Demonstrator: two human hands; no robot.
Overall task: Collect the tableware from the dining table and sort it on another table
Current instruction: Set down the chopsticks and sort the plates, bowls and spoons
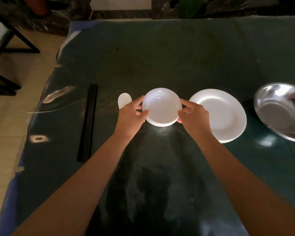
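Item one: a stack of small white dishes [161, 106] at the middle of the dark green worktop [160, 57], held between your two hands. Your left hand [131, 114] has its grip closed on the stack's left rim, thumb on top and fingers curled beneath; your right hand [192, 114] grips the right rim the same way. Whether the stack rests on the worktop or is lifted just clear, you cannot tell. Item two: a white spoon [123, 101], just left of the stack, partly hidden behind your left hand. Item three: black chopsticks [88, 123], bundled lengthwise, well to the left. Item four: larger white plates [223, 116], stacked just right of the small dishes. Item five: metal basins [283, 113], nested, at the right edge of view.
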